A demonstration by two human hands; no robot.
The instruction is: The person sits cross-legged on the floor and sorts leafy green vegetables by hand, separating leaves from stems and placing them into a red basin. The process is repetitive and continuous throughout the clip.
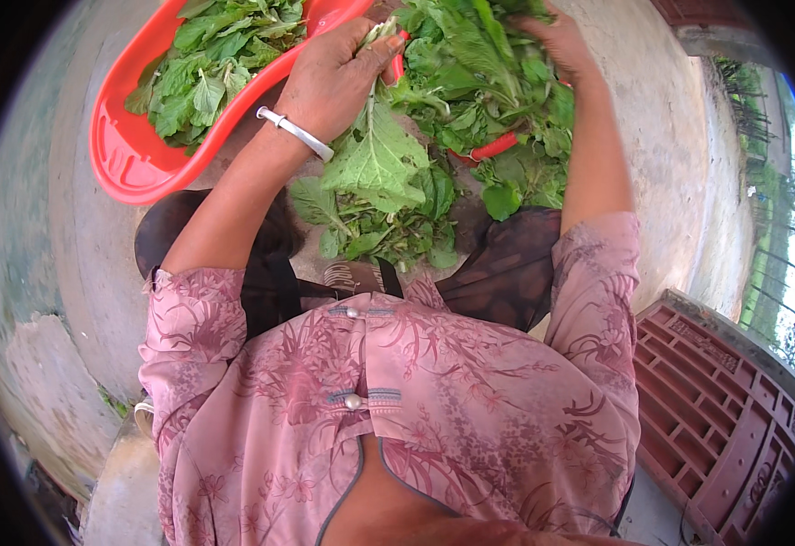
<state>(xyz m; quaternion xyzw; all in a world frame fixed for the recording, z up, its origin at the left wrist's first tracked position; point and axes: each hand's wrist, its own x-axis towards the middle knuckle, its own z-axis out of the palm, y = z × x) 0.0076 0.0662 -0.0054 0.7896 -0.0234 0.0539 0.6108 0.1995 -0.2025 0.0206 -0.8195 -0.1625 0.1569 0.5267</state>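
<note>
Pale stems of leafy greens [384, 160] are gripped in my left hand [336, 78], their broad leaves hanging down below it. At the upper right, my right hand [553, 42] reaches into a large heap of leafy greens [466, 75]; leaves hide its fingertips, so its hold is unclear. Part of a red handle or rim [494, 147] shows among that heap. A red plastic basin [200, 153] at the upper left holds more loose green leaves [206, 82]. On the ground between my knees lies a smaller pile of leaves and scraps [397, 235].
Concrete ground [650, 136] surrounds the greens. A reddish-brown metal gate or panel [704, 403] stands at the lower right. My knees flank the small pile, with a patterned strap or shoe part [353, 276] just below it.
</note>
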